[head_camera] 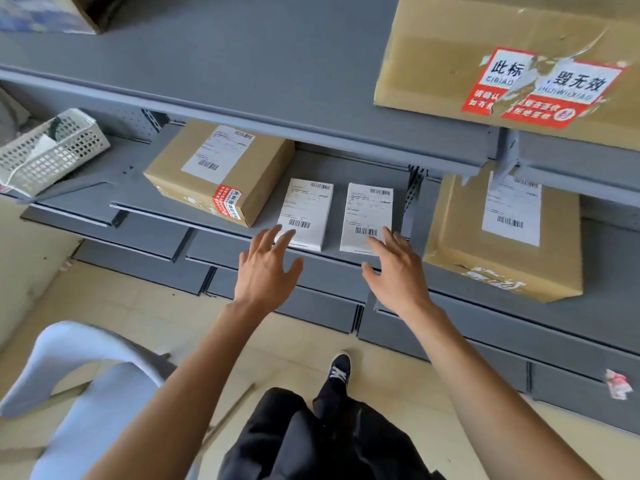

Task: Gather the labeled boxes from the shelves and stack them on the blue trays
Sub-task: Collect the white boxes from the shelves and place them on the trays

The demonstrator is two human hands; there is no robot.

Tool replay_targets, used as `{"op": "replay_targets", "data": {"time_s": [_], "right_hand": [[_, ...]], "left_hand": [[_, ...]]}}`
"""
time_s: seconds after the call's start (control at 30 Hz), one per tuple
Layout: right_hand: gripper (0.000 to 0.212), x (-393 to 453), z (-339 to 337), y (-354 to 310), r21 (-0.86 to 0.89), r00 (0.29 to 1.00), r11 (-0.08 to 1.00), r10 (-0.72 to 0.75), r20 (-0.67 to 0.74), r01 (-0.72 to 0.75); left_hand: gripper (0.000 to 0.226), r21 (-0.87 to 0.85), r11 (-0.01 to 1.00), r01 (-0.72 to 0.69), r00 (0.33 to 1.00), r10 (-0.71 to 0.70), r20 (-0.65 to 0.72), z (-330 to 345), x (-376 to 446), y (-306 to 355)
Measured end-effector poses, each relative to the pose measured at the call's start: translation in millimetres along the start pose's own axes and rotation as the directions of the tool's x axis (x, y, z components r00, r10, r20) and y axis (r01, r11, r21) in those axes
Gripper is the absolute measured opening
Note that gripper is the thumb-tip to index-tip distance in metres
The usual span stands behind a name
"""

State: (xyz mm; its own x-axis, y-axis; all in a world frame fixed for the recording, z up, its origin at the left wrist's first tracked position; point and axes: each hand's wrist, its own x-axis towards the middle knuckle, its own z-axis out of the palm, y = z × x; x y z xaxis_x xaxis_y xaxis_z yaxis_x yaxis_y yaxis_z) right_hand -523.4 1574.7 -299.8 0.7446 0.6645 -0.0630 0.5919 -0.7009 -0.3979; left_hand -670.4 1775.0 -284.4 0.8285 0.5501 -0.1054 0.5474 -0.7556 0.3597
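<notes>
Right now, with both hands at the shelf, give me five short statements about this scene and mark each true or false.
1. Two small white boxes, the left white box and the right white box, lie side by side on the middle shelf. True.
2. The left hand grips a brown box. False: its fingers are spread and hold nothing.
3. The right hand reaches toward the right white box, fingers straight. True.
4. The white mesh basket sits right of the white boxes. False: it is far left.
5. A brown labeled box stands left of the white boxes. True.
</notes>
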Motion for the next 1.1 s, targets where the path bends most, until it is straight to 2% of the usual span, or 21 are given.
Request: {"op": "replay_targets", "data": {"time_s": [0.1, 0.33, 0.53, 0.67, 0.87, 1.1], "right_hand": [[0.059, 10, 7, -2, -0.028, 0.997, 0.997, 0.068, 0.044, -0.067], [0.071, 40, 31, -11, -0.113, 0.994, 0.988, 0.108, 0.017, -0.105], [0.070, 51, 55, -14, -0.127, 0.991, 0.985, 0.124, 0.049, -0.117], [0.066, 47, 65, -17, -0.107, 0.990, 0.984, 0.139, -0.012, -0.139], [0.059, 30, 78, -20, -0.077, 0.979, 0.982, 0.161, -0.126, -0.171], [0.055, 12, 91, -25, -0.098, 0.951, 0.973, 0.179, -0.251, -0.209]], "left_hand": [[0.061, 0.002, 1.000, -0.015, 1.000, 0.015, 0.018, 8, 20, -8], [0.055, 0.021, 0.989, -0.147, 0.985, 0.144, 0.094, 28, 69, -14], [0.056, 0.075, 0.971, -0.227, 0.966, 0.215, 0.143, 42, 83, -19], [0.054, 0.089, 0.967, -0.239, 0.967, 0.228, 0.118, 47, 82, -23], [0.062, 0.105, 0.969, -0.225, 0.972, 0.217, 0.085, 49, 78, -20], [0.057, 0.108, 0.965, -0.238, 0.970, 0.231, 0.077, 49, 71, -26]]}}
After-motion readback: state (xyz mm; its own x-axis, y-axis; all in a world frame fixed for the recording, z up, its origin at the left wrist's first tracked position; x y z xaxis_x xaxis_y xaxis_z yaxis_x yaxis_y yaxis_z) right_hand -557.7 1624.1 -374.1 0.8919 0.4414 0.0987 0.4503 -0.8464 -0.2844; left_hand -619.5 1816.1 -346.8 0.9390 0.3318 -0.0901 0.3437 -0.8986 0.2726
